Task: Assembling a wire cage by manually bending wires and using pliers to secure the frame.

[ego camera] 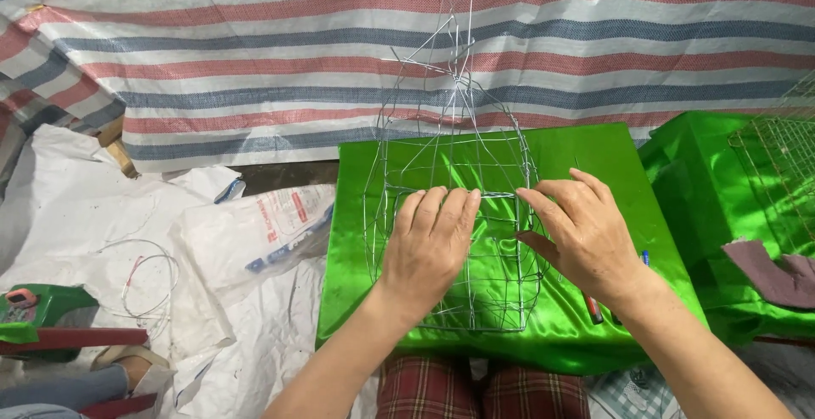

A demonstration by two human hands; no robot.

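Left hand (429, 245): lay flat on the silver wire-mesh frame (454, 215), fingers extended.
Right hand (581, 232): pinched a frame wire.
Frame: sat on shiny green satin cloth (594, 156).
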